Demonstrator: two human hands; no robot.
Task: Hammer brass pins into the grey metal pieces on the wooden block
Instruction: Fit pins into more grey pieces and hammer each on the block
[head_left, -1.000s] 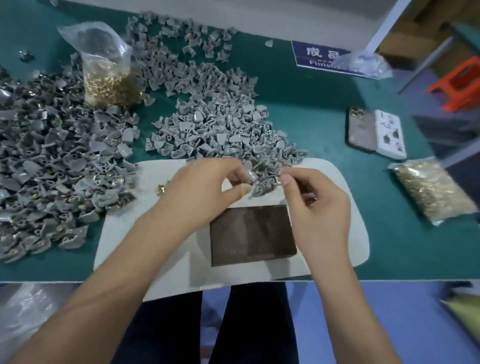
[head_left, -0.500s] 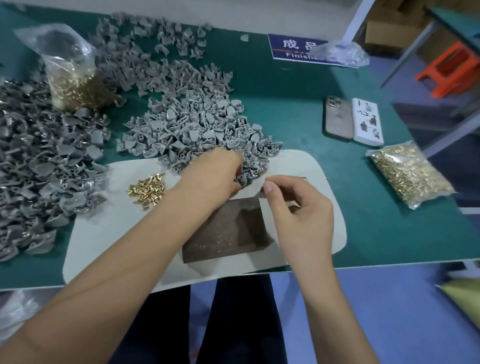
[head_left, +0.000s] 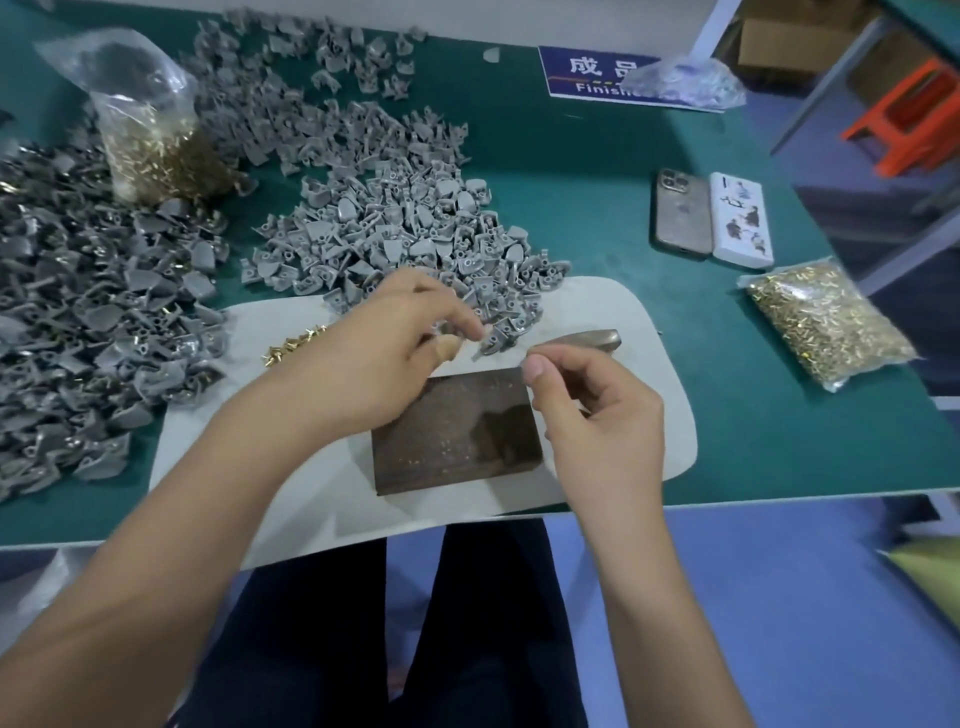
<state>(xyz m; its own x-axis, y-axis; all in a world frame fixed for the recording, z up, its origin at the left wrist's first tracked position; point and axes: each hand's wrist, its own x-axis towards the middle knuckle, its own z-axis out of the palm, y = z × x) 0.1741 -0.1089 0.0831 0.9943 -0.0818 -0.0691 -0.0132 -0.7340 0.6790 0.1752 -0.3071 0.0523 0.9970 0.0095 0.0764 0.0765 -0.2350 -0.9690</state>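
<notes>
1. Your left hand (head_left: 395, 358) pinches one grey metal piece (head_left: 493, 340) at the near edge of the pile (head_left: 395, 244), just behind the wooden block (head_left: 457, 431).
2. Your right hand (head_left: 597, 415) is at the block's right corner, thumb and forefinger pressed together; a brass pin between them is too small to see.
3. Loose brass pins (head_left: 291, 345) lie left of the block.
4. The block carries no piece, so hammering is not yet begun; the big pile remains.

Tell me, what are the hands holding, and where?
The left hand pinches a grey metal piece by its near edge. The right hand pinches something too small to identify, perhaps a pin.
</notes>
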